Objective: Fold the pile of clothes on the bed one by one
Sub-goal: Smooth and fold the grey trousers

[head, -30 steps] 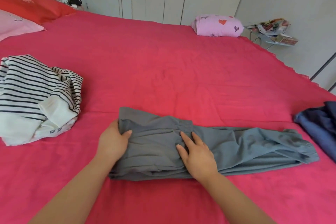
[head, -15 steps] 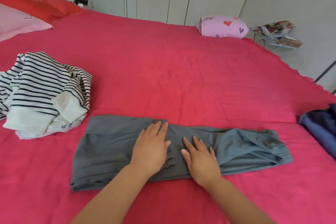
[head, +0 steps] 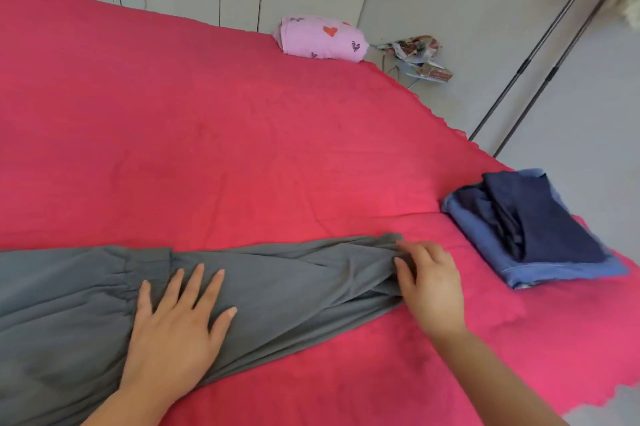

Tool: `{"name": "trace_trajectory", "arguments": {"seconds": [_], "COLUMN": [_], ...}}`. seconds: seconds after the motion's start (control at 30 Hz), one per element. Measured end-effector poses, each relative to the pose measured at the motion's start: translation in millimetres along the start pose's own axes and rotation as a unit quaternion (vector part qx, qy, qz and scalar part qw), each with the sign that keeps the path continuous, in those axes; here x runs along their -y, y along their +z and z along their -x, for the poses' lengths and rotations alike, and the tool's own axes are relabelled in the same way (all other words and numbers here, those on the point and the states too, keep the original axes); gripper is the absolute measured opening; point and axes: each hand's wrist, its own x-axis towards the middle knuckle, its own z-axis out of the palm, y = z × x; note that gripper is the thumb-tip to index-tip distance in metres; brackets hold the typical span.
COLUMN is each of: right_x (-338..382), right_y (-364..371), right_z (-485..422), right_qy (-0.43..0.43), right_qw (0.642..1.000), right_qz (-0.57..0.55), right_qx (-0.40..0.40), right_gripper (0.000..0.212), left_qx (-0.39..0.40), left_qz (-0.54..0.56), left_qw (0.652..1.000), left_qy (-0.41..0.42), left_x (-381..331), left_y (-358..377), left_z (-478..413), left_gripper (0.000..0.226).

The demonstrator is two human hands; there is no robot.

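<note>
Left fingers flat on grey trousers, right fingers pinch them beside blue pile.

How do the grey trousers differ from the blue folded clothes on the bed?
The grey trousers lie stretched out long; the blue clothes form a compact folded stack. The left hand presses flat on the grey trousers and the right hand holds their cuff end; nothing touches the blue clothes. Both lie on the red bed cover.

The right hand has slid along the grey trousers and now grips their cuffs.
</note>
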Motion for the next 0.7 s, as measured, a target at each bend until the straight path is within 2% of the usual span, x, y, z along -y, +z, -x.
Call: {"name": "trace_trajectory", "arguments": {"seconds": [0.03, 0.1, 0.17, 0.23, 0.27, 0.3, 0.37, 0.4, 0.43, 0.57, 0.63, 0.7], "right_x": [-5, -5, -3, -5, -7, -9, -10, -12, -14, -33, -38, -42], "right_y": [-3, -10, -13, -13, -12, -10, -12, -17, -22, -44, -38, -20], "right_z": [-7, -21, -37, -50, -55, -58, -62, -65, -70, -89, -88, -81], "right_qy": [0.067, 0.202, 0.250, 0.274, 0.291, 0.315, 0.369, 0.371, 0.356, 0.264, 0.242, 0.249], "right_qw": [0.998, 0.972, 0.942, 0.924, 0.911, 0.887, 0.806, 0.778, 0.766, 0.781, 0.829, 0.866], "right_qz": [-0.010, -0.055, -0.019, -0.014, -0.055, -0.143, -0.323, -0.390, -0.440, -0.537, -0.477, -0.390], "right_qx": [0.004, 0.101, 0.222, 0.265, 0.286, 0.305, 0.331, 0.324, 0.305, 0.177, 0.162, 0.189], "right_gripper": [0.027, 0.036, 0.056, 0.059, 0.053, 0.041, 0.016, 0.014, 0.012, 0.024, 0.026, 0.027], "left_qx": [0.004, 0.006, -0.011, -0.031, -0.058, -0.070, -0.071, -0.069, -0.065, -0.065, -0.065, -0.066], "left_qz": [0.003, 0.018, 0.047, 0.074, 0.086, 0.106, 0.133, 0.140, 0.143, 0.147, 0.143, 0.133], "left_qw": [1.000, 1.000, 0.999, 0.997, 0.994, 0.992, 0.988, 0.987, 0.987, 0.987, 0.987, 0.989], "left_qy": [-0.003, -0.009, -0.011, -0.020, -0.018, -0.021, -0.028, -0.029, -0.030, -0.027, -0.026, -0.025], "left_x": [0, 1, 3, 4, 6, 8, 8, 8, 9, 9, 8, 7], "left_y": [0, 1, 0, -2, 0, 0, -2, -2, -2, -2, -3, -4], "left_z": [0, 0, -2, -3, -4, -4, -3, -3, -2, -2, -1, -1], "left_gripper": [0.075, 0.072, 0.069, 0.072, 0.075, 0.075, 0.075, 0.075, 0.075, 0.074, 0.074, 0.075]}}
